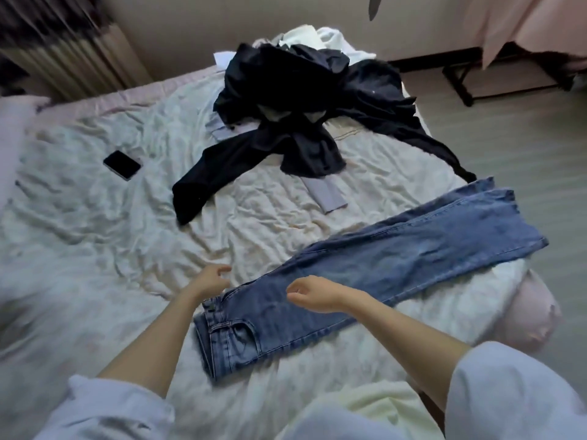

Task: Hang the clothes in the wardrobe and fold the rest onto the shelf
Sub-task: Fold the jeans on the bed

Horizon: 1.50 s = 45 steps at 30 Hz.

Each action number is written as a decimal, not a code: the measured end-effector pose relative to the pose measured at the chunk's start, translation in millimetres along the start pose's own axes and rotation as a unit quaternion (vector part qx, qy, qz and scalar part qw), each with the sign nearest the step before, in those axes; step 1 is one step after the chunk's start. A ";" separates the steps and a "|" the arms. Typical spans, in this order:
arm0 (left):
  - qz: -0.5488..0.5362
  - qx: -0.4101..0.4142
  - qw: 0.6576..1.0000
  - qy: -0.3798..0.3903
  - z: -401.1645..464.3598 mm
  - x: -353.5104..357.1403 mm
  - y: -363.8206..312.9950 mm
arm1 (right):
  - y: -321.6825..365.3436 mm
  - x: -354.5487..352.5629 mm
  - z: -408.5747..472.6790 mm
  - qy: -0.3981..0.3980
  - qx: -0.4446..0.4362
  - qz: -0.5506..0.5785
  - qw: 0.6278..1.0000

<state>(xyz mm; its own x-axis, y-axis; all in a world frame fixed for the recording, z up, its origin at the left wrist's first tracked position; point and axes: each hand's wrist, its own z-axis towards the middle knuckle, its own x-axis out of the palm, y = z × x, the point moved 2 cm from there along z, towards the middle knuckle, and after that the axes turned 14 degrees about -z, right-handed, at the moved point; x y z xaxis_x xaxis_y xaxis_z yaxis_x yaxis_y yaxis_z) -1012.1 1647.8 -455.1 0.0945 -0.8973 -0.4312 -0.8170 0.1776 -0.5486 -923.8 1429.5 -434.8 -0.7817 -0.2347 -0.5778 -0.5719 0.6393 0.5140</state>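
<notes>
Lying at the far left on the rumpled bed sheet (95, 249) is a dark phone (122, 165), well apart from the clothes. Next comes the left hand (211, 279), hovering just beside the waistband of the jeans (365, 274) — its fingers are loosely curled and hold nothing. The right hand (313, 293) hangs over the upper part of the jeans, also loosely curled and empty. The jeans lie flat, the legs laid one on the other, with the hems reaching past the right edge of the bed. Behind them a pile of dark clothes (301, 100) sits with white pieces (317, 38) at the back and a pale grey piece (324, 192) showing from under it.

In my judgement the task is at an early stage — the jeans are folded only lengthwise, the pile is untouched, and no wardrobe or shelf is in view.
</notes>
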 end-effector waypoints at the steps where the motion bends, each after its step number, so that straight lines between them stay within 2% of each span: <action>1: 0.009 0.012 1.000 0.002 4.2 10.2 -5.0 | -9.1 1.2 1.0 -0.005 0.015 0.013 1.000; 7: 0.036 0.080 0.996 0.024 21.1 87.0 -65.6 | -85.4 4.0 -16.6 -0.066 0.115 0.145 0.981; 11: 0.084 0.126 0.985 0.082 31.4 160.2 -135.2 | -168.9 -4.4 -55.7 -0.135 0.191 0.246 0.941; 13: 0.100 0.145 0.978 0.108 38.7 196.9 -172.3 | -212.9 -11.8 -76.0 -0.188 0.228 0.295 0.909; 19: 0.139 0.183 0.963 0.140 87.1 325.9 -276.9 | -369.6 -31.7 -121.4 -0.325 0.339 0.430 0.771; 22: 0.149 0.189 0.961 0.135 129.9 395.7 -312.2 | -460.2 -33.9 -128.3 -0.383 0.407 0.455 0.694; 25: 0.175 0.220 0.955 0.098 168.9 444.6 -335.0 | -536.2 -36.9 -131.8 -0.433 0.495 0.438 0.613; 27: 0.199 0.253 0.944 0.076 188.4 466.8 -344.3 | -573.2 -35.6 -129.4 -0.432 0.520 0.444 0.588; 29: 0.211 0.271 0.938 0.054 204.8 486.6 -351.4 | -604.4 -29.0 -118.3 -0.406 0.521 0.501 0.559; 31: 0.210 0.289 0.934 0.019 215.0 500.1 -357.3 | -624.5 -25.7 -110.1 -0.390 0.513 0.574 0.505; 33: 0.203 0.286 0.936 0.014 224.4 511.9 -364.5 | -639.6 -25.7 -104.3 -0.403 0.511 0.610 0.452; 35: 0.184 0.261 0.947 0.035 230.3 516.3 -372.6 | -641.9 -35.6 -104.8 -0.447 0.508 0.583 0.451; 37: 0.188 0.286 0.939 0.032 232.4 514.2 -382.9 | -638.5 -48.7 -107.8 -0.503 0.501 0.522 0.472; 40: 0.122 0.365 0.922 -0.033 226.9 497.9 -401.6 | -621.5 -70.9 -113.4 -0.580 0.446 0.449 0.512; 42: 0.093 0.386 0.916 -0.061 226.7 489.3 -412.8 | -614.0 -81.2 -114.3 -0.609 0.413 0.438 0.516; 45: 0.196 0.307 0.931 -0.015 234.1 490.1 -409.4 | -613.8 -87.6 -107.5 -0.604 0.394 0.445 0.531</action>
<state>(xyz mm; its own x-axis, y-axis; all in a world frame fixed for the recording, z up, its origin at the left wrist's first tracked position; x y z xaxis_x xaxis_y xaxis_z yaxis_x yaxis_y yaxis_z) -498.1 1229.9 -609.4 -0.1186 -0.7042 -0.7000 -0.3129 0.6956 -0.6467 -531.1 978.9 -631.6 0.3464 0.7542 -0.5578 0.5439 0.3230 0.7745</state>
